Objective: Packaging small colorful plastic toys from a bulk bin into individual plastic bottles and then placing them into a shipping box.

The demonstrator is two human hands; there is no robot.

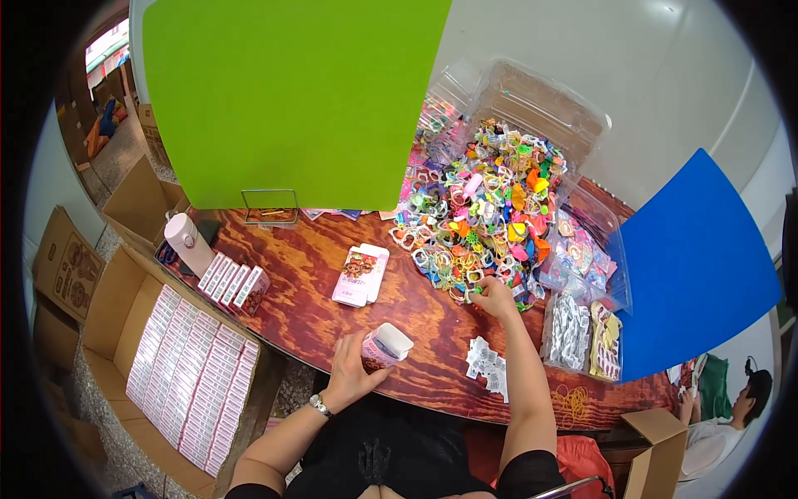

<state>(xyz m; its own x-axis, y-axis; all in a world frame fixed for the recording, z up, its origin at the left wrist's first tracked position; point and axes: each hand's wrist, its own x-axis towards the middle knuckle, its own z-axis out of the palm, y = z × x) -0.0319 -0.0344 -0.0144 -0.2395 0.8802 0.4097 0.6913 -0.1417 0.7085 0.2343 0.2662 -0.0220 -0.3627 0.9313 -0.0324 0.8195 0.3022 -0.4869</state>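
Nearest me: left hand (352, 371) wrapped round a small printed box (382, 351), thumb on the near side, top open, white flap up. Something greyish shows inside; can't make out what. Right hand (497, 300) is at the near edge of the trinket heap (478, 216), fingers bunched close together; can't tell from here whether they've got a piece.

Progress, my read: partway. Held box isn't closed. Looks done: rows of closed boxes (193, 374) in a big cardboard carton (135, 309) at lower left, plus a short row of pink boxes (234, 284) at the surface's left end. Looks left: a flat-lying box (361, 275) with flaps out, and plenty of heap.

Materials: surface (303, 320) is glossy red-brown wood grain. Boxes are thin pink-and-white card. Thin rubber bands (572, 404) lie tangled at the near edge. Loose white sachets (488, 368) sit just left of my right forearm; more white sachets (570, 333) stand beside yellowish packets (605, 341). Heap looks like mixed bright plastic: rings, loops, lumpy bits. Farther back, a clear rigid tub (540, 93) and a smooth green board (291, 104).
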